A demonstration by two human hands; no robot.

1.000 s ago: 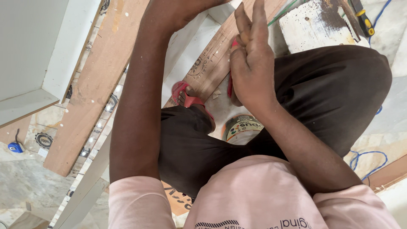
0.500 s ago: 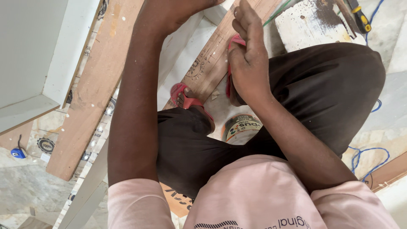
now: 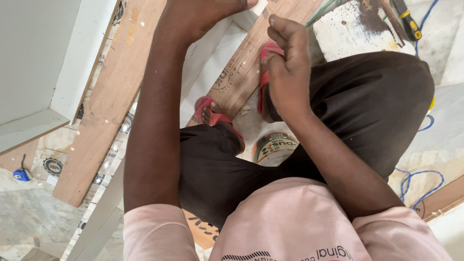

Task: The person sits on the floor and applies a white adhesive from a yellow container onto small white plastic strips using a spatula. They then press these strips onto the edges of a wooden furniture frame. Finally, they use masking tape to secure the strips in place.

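My right hand (image 3: 288,72) hovers over my right knee with its fingers curled in, and nothing shows inside them. It hangs just above a brown plank (image 3: 240,72) that runs under my feet, both in red sandals (image 3: 213,114). My left arm reaches up the middle of the view. My left hand (image 3: 203,14) is at the top edge, resting where a white strip (image 3: 205,58) meets the plank. Its fingers are cut off by the frame, so its grip is hidden. A small round tin (image 3: 273,148) stands on the floor between my legs.
A long brown board (image 3: 112,104) lies diagonally at left beside a white panel (image 3: 43,63). A blue tape measure (image 3: 20,174) sits at far left. A stained white block (image 3: 355,30) and a yellow-handled tool (image 3: 409,21) are top right, with blue cable (image 3: 416,184) at right.
My right hand's fingers were stretched out a second ago and have curled in. The hand has dropped slightly toward my knee. My left arm has stayed put.
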